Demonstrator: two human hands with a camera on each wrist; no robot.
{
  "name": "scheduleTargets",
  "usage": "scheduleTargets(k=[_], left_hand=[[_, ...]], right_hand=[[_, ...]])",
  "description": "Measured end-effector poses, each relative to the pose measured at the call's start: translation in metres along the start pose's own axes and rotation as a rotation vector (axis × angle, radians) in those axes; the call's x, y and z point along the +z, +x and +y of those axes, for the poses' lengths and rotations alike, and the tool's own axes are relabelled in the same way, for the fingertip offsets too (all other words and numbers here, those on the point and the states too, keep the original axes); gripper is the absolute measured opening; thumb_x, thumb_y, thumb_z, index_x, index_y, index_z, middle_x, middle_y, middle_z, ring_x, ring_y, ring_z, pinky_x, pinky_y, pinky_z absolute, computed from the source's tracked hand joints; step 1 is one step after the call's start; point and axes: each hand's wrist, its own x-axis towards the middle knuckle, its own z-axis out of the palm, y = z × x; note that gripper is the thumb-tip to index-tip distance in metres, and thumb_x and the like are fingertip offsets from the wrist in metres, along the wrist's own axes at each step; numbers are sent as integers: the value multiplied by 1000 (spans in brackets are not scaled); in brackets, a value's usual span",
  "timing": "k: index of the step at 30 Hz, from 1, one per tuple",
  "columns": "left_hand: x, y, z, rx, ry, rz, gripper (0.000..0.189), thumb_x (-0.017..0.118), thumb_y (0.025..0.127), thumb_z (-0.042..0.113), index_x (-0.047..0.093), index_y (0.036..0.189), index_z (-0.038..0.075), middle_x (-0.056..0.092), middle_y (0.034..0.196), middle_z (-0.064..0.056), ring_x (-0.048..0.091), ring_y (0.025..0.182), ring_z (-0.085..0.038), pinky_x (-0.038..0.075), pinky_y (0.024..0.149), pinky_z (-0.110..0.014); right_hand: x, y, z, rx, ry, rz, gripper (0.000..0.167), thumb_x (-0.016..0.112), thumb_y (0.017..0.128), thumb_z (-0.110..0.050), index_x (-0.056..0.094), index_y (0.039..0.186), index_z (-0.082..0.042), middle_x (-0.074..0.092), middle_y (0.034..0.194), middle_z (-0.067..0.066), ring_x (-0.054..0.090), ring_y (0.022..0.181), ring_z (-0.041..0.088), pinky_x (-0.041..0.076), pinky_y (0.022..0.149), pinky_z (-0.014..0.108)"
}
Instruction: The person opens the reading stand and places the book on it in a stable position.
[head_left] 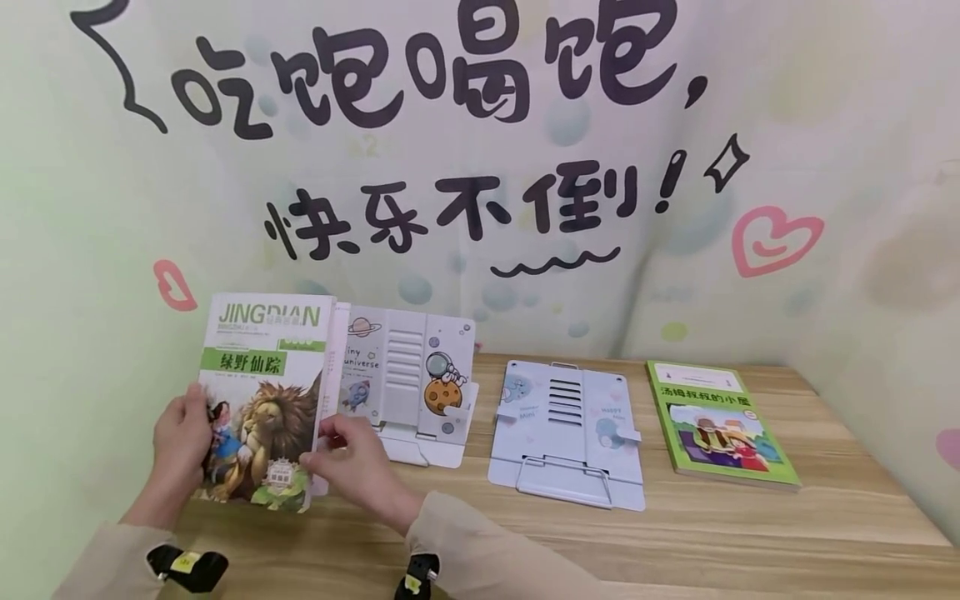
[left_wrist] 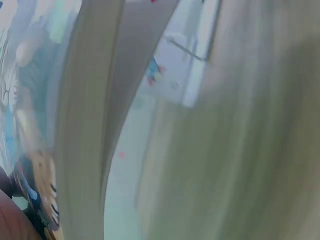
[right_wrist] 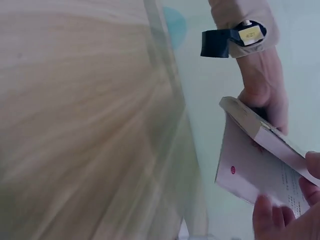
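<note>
A storybook (head_left: 262, 367) with a lion and a child on its front cover is held upright above the left part of the table. My left hand (head_left: 182, 435) grips its left edge. At the lower right edge my right hand (head_left: 362, 467) pinches the book, thumb on the front. The right wrist view shows a pale inner page or cover (right_wrist: 250, 162) standing away from the thick page block, with the right hand's fingers (right_wrist: 272, 217) beside it. Behind the book, an astronaut-patterned book stand (head_left: 405, 375) is partly hidden.
A second, pale blue book stand (head_left: 566, 442) lies mid-table, its wire support at the front. Further right lies a green-bordered book (head_left: 723, 425), cover up. A printed cloth backdrop (head_left: 480, 283) hangs behind the wooden table (head_left: 712, 533).
</note>
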Motion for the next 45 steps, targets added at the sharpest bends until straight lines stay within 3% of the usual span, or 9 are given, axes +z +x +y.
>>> scheduleTargets(k=[3, 6, 12, 16, 24, 31, 35, 45], left_hand=[[6, -2, 12, 18, -43, 1, 64, 20, 98, 50, 42, 120, -6, 44, 109, -19, 42, 78, -13, 38, 60, -22], [14, -3, 24, 32, -104, 4, 60, 23, 98, 49, 43, 118, -4, 43, 113, -17, 41, 83, -13, 37, 65, -21], [34, -1, 50, 24, -228, 1, 45, 27, 98, 51, 48, 104, 11, 43, 104, -6, 41, 83, -9, 37, 70, -22], [50, 2, 63, 15, -320, -34, 42, 29, 97, 52, 47, 111, 17, 43, 104, 2, 41, 88, -6, 37, 81, -24], [81, 6, 79, 107, -428, -97, 18, 33, 100, 43, 43, 99, 28, 41, 107, 12, 36, 111, -10, 27, 101, -27], [103, 12, 90, 226, -427, -119, 14, 41, 99, 35, 49, 99, 23, 45, 98, 12, 39, 95, -4, 33, 84, -17], [110, 14, 91, 232, -403, -134, 13, 45, 99, 32, 52, 100, 21, 48, 93, 14, 41, 89, -2, 36, 75, -13], [120, 16, 86, 249, -466, -157, 6, 50, 97, 28, 53, 100, 25, 50, 82, 18, 39, 73, -2, 35, 60, -12]], right_hand=[[-11, -1, 1, -41, -96, 56, 18, 72, 79, -14, 66, 94, -6, 55, 96, 1, 45, 93, 5, 39, 82, 19], [-22, 0, 1, -54, -118, 97, 22, 71, 79, -14, 66, 98, -5, 54, 103, 3, 49, 97, 10, 41, 85, 22], [-44, 6, -3, -58, -29, 146, 25, 69, 82, -6, 61, 105, -2, 55, 105, 8, 61, 91, 15, 50, 74, 17], [-63, 13, -5, -88, -4, 191, 35, 67, 83, 0, 52, 114, -2, 61, 96, 11, 61, 82, 11, 51, 70, 18], [-105, 30, 5, -169, -177, 265, 32, 64, 84, 4, 56, 115, 3, 64, 95, 18, 63, 84, 26, 51, 70, 21], [-132, 39, 16, -153, -260, 304, 30, 63, 86, 2, 56, 114, 0, 66, 94, 16, 62, 80, 24, 50, 65, 22], [-140, 37, 22, -127, -324, 329, 29, 64, 86, -1, 56, 113, -5, 66, 94, 12, 62, 80, 20, 50, 64, 23], [-146, 34, 31, -188, -438, 356, 27, 66, 85, -2, 58, 111, -5, 62, 95, 8, 62, 80, 19, 52, 68, 23]])
